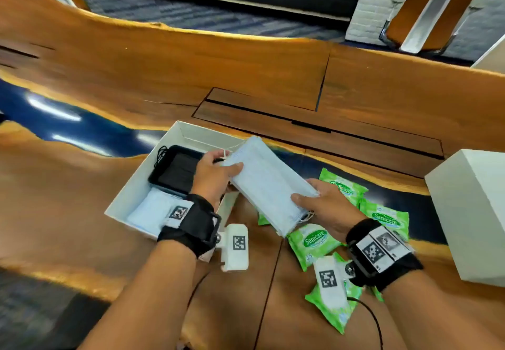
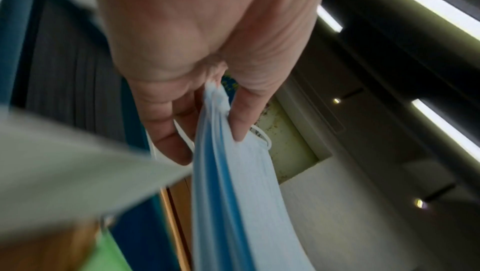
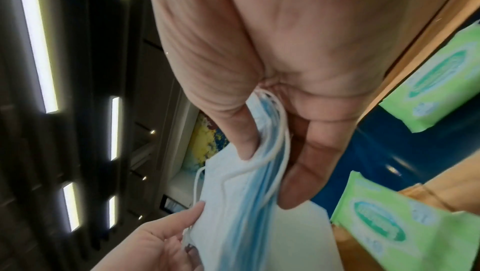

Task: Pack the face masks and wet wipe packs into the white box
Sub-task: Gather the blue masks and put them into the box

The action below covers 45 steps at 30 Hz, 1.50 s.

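My left hand (image 1: 211, 176): pinching the far end of the blue face mask stack (image 1: 269, 183).
My right hand (image 1: 326, 207): gripping its near end.
White box (image 1: 131, 191): under my left hand.

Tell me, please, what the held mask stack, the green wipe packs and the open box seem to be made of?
Mask stack: soft pleated nonwoven fabric, probably, matte pale blue, with white elastic loops.
Wipe packs: thin glossy plastic film, judging by the crinkled, shiny, printed surface.
White box: looks like matte cardboard, with thin, straight walls.
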{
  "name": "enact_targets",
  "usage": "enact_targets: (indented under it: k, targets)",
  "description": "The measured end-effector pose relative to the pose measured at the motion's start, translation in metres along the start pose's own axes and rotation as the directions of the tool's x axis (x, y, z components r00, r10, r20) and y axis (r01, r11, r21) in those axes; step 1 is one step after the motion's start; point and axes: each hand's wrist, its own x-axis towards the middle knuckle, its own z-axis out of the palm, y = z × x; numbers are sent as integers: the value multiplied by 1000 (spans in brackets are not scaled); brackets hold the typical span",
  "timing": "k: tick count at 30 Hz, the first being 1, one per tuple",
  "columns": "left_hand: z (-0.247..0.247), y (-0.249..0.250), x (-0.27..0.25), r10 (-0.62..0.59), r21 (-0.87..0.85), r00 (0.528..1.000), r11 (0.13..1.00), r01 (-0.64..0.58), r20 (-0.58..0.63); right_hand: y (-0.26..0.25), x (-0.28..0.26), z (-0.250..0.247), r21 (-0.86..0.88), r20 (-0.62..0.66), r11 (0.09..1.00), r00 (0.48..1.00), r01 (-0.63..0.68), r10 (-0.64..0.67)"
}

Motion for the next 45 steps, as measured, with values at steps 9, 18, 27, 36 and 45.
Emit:
enact_targets:
  k: [9, 18, 27, 36, 45]
  targets:
    - [-130, 23, 26, 182, 714, 980, 697, -69, -83, -28, 31, 125, -552, 208, 740, 923, 385, -325]
    - [-177, -9, 27, 58, 964, 992, 249, 91, -108, -8, 57, 189, -871, 358, 326, 929, 368, -92]
    - [-172, -19, 21, 62, 976, 989, -168, 141, -132, -12, 53, 209, -932, 350, 87, 936, 352, -35]
    - [-149, -15, 23, -178, 974, 974, -153, -169, 141, 2, 51, 226, -846, 529, 12, 838, 533, 130]
    - [-125, 6, 22, -101, 972, 967, -11, -236, 234, -11, 41, 186, -767, 484, 360, 847, 532, -221]
